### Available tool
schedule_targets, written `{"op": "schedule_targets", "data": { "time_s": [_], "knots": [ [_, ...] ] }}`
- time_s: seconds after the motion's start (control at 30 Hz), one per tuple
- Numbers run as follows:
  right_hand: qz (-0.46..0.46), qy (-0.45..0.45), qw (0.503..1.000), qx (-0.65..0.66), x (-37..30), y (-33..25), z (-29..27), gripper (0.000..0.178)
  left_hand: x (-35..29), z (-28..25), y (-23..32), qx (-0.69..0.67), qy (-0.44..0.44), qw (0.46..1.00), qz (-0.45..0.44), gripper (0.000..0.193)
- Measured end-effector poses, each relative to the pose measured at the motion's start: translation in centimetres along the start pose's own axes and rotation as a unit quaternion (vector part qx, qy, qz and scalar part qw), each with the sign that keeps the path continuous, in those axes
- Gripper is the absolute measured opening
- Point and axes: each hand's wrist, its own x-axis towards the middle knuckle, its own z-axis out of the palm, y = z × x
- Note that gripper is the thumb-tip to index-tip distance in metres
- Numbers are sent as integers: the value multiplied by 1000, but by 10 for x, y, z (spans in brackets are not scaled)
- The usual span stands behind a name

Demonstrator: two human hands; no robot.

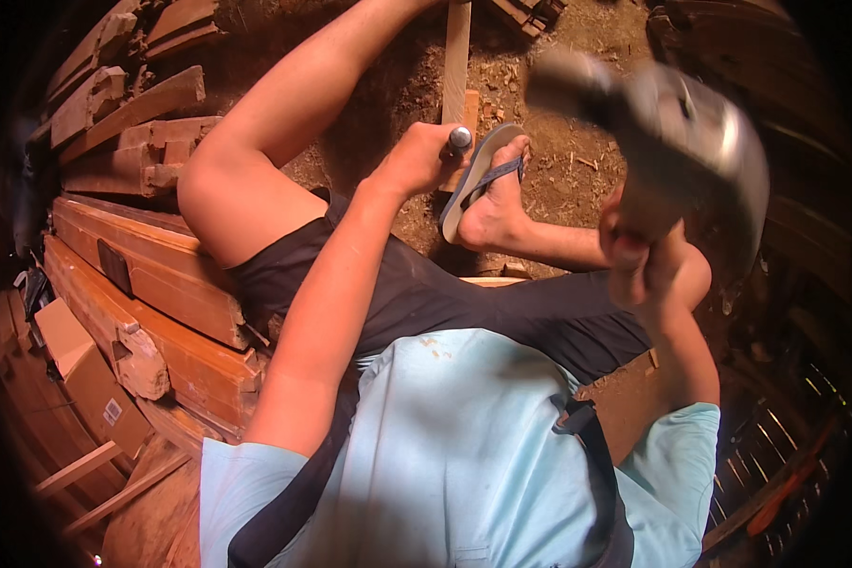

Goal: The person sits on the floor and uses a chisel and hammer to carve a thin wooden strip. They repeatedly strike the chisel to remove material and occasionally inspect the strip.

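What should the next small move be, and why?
Probably bring the hammer down onto the metal-ended tool: the right hand holds the hammer raised, and the left hand grips the tool with its round end exposed.

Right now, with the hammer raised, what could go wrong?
The right hand holds the hammer up, and only the round metal end of a tool shows above the left hand; an off-centre blow could catch the thumb or knuckles.

The foot in an open sandal appears close beside that fist, so a slipping tool or glancing hammer might hurt it.
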Motion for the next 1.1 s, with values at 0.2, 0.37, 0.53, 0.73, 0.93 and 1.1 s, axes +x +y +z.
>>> {"op": "schedule_targets", "data": {
  "time_s": [0.2, 0.37, 0.53, 0.73, 0.93, 1.1],
  "knots": [
    [47, -154, 971, -177, -5, 31, 5, 25, 8, -4, -13, -2, -12, 1000, 19, 19],
    [18, 11, 998, 54, 5, 4, -14, 35, 3, -12, -4, 17, 17, 999, -49, 26],
    [105, 96, 953, 269, 6, 10, -5, 40, 5, -26, -13, -57, 29, 998, -8, 23],
    [115, 28, 961, 249, -11, 37, 25, 41, 4, -19, -13, -70, 23, 997, -16, 24],
    [167, 20, 951, 261, -15, 37, 29, 45, 4, -12, -19, -94, 15, 994, -45, 24],
    [135, 38, 958, 250, -16, 44, 31, 42, 5, -11, -16, -83, 20, 995, -43, 23]
  ]
}}
